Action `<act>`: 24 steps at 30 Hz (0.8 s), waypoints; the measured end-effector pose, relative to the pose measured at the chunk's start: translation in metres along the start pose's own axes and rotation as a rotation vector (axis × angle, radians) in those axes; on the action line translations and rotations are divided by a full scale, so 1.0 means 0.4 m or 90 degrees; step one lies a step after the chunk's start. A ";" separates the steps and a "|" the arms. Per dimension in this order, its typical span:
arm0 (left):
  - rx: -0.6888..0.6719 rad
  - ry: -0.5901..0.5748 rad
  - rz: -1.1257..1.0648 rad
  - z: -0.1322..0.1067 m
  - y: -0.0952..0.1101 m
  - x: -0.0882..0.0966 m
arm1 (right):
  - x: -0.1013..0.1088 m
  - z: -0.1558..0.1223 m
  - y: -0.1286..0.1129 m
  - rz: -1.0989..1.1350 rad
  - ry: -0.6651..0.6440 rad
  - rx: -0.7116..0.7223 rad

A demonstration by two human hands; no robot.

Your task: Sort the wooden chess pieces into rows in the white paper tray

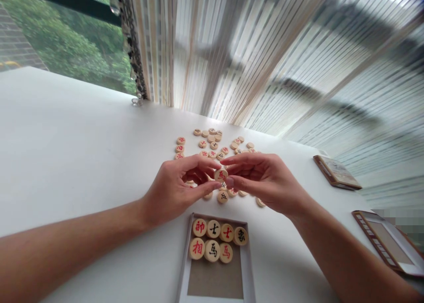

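Between my two hands is a round wooden Chinese chess piece [221,175] with a red character facing up. My left hand [180,186] grips its left side, thumb below and fingertips above. The thumb of my right hand [268,183] rests at its right edge, with the index finger curved over the top. Below them lies a shallow open box [215,281] with a grey bottom and pale walls. Several pieces stand in two rows at its far end, among them a black-marked piece [212,251] and a red-marked piece [226,253].
Loose pieces, red-marked [180,140] and black-marked [223,197], lie scattered on the white table [82,153], some partly hidden behind my hands. To the right are a small brown-edged box [337,172] and a brown-framed box lid [387,241]. A striped curtain [212,51] hangs behind.
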State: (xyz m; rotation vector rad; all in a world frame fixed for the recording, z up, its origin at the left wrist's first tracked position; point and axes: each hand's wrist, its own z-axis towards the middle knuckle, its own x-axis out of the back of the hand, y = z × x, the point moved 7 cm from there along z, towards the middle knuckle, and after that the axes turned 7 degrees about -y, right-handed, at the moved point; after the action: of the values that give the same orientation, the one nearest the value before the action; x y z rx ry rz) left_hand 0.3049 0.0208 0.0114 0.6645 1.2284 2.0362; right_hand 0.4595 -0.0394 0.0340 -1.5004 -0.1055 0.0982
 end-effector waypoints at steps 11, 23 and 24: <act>0.040 0.017 -0.045 0.001 -0.016 0.007 | -0.003 -0.007 0.004 -0.028 -0.012 0.016; 0.062 -0.013 -0.038 -0.001 -0.013 -0.004 | -0.011 -0.001 0.004 -0.045 -0.016 -0.050; 0.061 -0.010 -0.040 -0.002 -0.014 -0.004 | -0.014 0.000 0.009 -0.034 -0.027 -0.067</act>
State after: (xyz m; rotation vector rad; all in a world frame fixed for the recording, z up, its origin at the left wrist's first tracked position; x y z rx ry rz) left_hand 0.3067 0.0209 0.0059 0.6775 1.3277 1.9273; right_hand 0.4540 -0.0399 0.0306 -1.6002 -0.1867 0.0822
